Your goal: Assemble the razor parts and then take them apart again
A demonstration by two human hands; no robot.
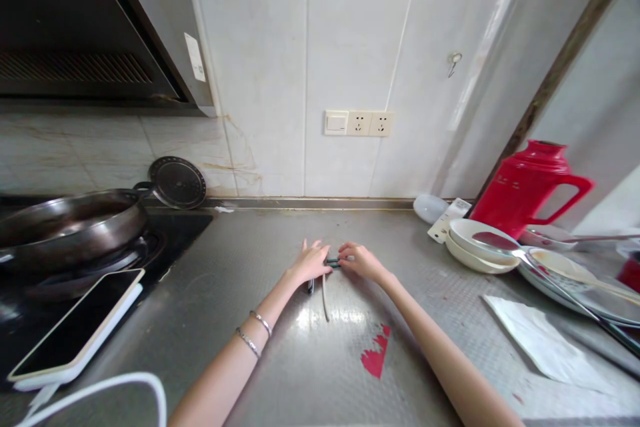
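My left hand [309, 263] and my right hand [365, 263] meet over the middle of the steel counter [280, 360]. Between their fingertips is a small dark green piece [333, 263], held from both sides; its kind is too small to make out. My left thumb and fingers close on its left end, and the other left fingers reach forward. The right fingers pinch its right end. Below my left hand, a thin tan cord [325, 300] trails toward me. Beside it, a small dark and silvery item [311, 285] shows partly under the palm.
A torn red patch [376, 355] marks the counter. At left are a pan [75, 220] on the black stove and a phone [75, 330] with a white cable [125, 379]. At right are stacked bowls [475, 260], a red thermos [520, 187], a power strip [449, 220] and white paper [540, 340].
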